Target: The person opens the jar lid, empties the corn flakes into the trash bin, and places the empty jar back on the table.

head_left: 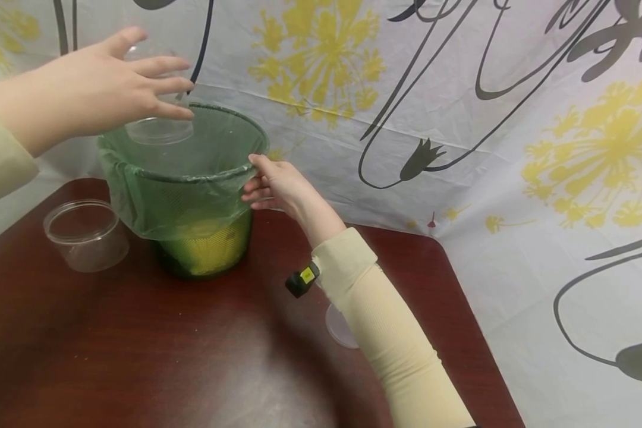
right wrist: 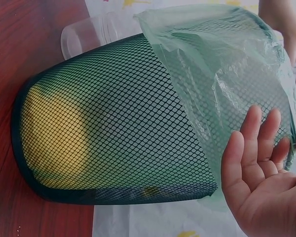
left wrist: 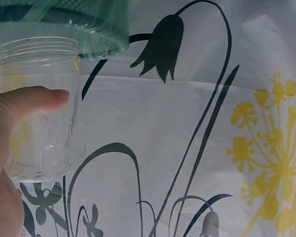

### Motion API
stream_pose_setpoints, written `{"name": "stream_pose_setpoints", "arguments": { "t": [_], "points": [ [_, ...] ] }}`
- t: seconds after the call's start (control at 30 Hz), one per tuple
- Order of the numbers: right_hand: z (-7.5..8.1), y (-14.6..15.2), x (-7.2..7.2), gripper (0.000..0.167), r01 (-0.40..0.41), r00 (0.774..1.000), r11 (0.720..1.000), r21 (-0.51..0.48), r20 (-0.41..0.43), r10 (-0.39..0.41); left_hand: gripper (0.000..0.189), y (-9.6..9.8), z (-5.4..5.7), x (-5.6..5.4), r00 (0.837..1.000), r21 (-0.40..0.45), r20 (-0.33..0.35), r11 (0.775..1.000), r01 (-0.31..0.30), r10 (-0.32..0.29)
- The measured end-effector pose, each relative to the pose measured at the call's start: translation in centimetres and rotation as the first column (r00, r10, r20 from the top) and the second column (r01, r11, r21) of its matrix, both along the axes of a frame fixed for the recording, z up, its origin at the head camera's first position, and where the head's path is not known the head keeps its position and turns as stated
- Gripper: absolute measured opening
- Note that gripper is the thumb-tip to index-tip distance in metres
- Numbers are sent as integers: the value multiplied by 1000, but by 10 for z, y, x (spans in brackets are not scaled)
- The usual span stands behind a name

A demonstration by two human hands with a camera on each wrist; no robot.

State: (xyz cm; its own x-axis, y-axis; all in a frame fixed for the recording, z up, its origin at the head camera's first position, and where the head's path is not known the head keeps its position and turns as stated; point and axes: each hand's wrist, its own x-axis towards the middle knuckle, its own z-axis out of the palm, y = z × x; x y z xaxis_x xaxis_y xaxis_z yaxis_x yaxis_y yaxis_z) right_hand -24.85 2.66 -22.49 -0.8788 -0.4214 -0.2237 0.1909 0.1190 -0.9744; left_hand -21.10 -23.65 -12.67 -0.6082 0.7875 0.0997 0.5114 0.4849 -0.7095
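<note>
My left hand (head_left: 104, 86) holds a clear plastic jar (head_left: 159, 132) over the bin's opening, its fingers spread along one side. The left wrist view shows my thumb across the jar (left wrist: 49, 128), whose threaded mouth faces the bin. A dark mesh waste bin (right wrist: 113, 128) stands lined with a thin green bag (head_left: 139, 202) folded over its rim. At the right side of that rim, my right hand (head_left: 280, 187) has its thumb on the edge and its fingers outside the bag. Something yellow (right wrist: 59, 136) shows through the mesh at the bottom.
Left of the bin, a second clear plastic tub (head_left: 93, 246) stands on the dark red table (head_left: 203, 351). A round translucent lid (head_left: 341, 327) lies partly behind my right sleeve. Patterned cloth (head_left: 321, 160) hangs behind the table and along its right side.
</note>
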Motion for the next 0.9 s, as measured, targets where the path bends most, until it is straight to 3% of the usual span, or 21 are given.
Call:
{"name": "stream_pose_setpoints", "arguments": {
  "t": [0.2,0.37,0.67,0.9],
  "points": [
    [0,-1,0,33,10,1000,1000,1,2,-10,89,-12,-10,2,1000,-6,-3,1000,4,-4],
    [0,-2,0,34,9,1000,1000,0,-5,-9,94,-21,-15,6,1000,46,19,999,4,-5],
    [0,-1,3,35,3,1000,1000,4,-14,-2,96,-23,-18,6,999,52,28,998,-18,17],
    [-1,-2,2,36,2,1000,1000,5,-13,-2,89,-19,-17,5,1000,31,21,999,14,-14]
  ]
}}
